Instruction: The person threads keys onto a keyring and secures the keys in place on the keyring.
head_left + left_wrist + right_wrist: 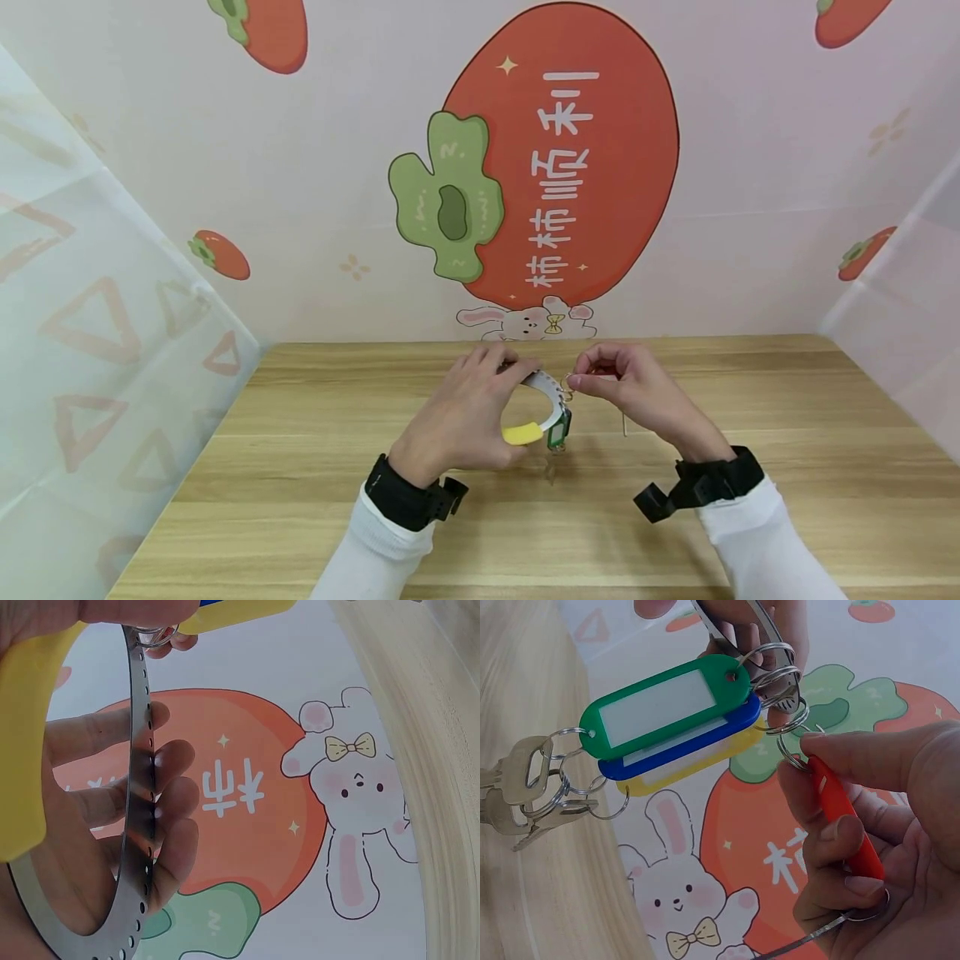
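My left hand [465,408] holds a large metal key hoop [553,392] with a row of small holes and a yellow grip [521,433]. Its fingers and thumb span the hoop. From the hoop hang a green key tag [664,705], a blue key tag [739,722] and a yellow key tag [705,752], with keys [525,776] on rings below. Beside them, my right hand [637,400] pinches the split ring of a red key tag [847,817], its other fingers curled about the tag. Whether that ring passes through the hoop cannot be told.
Underneath is a wood-grain table [300,517]. A printed backdrop [322,167] with persimmons and a rabbit rises behind it, and pale sheets [97,333] flank both sides. Each wrist wears a black camera strap [408,500].
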